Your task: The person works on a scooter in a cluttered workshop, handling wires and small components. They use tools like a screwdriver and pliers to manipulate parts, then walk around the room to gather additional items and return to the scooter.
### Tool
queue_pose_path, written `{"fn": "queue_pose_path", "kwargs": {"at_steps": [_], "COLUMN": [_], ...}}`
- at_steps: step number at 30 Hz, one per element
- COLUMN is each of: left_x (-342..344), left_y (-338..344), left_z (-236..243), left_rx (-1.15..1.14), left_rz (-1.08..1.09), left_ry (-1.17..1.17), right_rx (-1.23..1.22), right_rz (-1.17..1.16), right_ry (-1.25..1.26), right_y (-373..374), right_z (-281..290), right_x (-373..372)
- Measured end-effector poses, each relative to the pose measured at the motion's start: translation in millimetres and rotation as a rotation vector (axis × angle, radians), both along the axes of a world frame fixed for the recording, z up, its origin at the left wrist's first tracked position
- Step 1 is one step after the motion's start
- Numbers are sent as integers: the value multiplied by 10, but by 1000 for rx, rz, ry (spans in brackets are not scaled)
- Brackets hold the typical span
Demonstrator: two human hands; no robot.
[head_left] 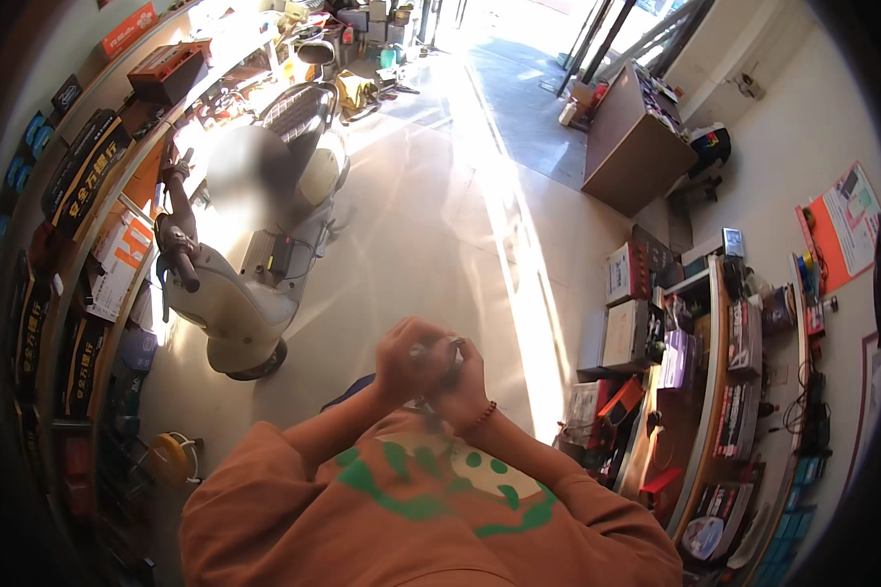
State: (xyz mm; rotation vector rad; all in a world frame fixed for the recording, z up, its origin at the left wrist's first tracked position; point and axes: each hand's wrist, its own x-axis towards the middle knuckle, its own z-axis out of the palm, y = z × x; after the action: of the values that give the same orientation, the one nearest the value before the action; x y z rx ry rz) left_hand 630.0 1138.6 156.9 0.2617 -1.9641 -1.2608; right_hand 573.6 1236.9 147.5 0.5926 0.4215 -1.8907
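Note:
My two hands are drawn together in front of my chest, above the pale floor. The fingers of my left hand [406, 359] are curled closed, and the hand presses against the right one. My right hand [463, 387], with a dark red bead bracelet [485, 415] on its wrist, is closed too. Between them shows a small greyish, shiny piece [453, 348]; it is mostly covered by the fingers and too small to name. A light-coloured electric scooter [220, 298] stands ahead on the left, apart from both hands.
Shelves with boxes [88, 186] line the left wall. On the right, another shelf [715, 391] holds several boxes and packages. A brown desk [626, 147] stands at the far right, near a bright doorway. A yellow round object [169, 458] sits low on the left.

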Motion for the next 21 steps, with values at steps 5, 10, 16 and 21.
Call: {"fn": "queue_pose_path", "kwargs": {"at_steps": [5, 10, 16, 21], "left_x": [-952, -2201, -3964, -5146], "left_y": [-575, -1111, -1737, -2228], "left_z": [-370, -486, -161, -142], "left_rx": [113, 240, 24, 53], "left_rz": [96, -55, -369, -471], "left_ry": [-118, -216, -178, -291], "right_rx": [45, 87, 333, 293], "right_rz": [125, 58, 34, 120], "right_ry": [14, 2, 659, 935], "right_y": [-637, -1055, -1339, -1830], "right_z": [-238, -278, -331, -399], "right_x": [-1096, -2338, -3833, -5014]}}
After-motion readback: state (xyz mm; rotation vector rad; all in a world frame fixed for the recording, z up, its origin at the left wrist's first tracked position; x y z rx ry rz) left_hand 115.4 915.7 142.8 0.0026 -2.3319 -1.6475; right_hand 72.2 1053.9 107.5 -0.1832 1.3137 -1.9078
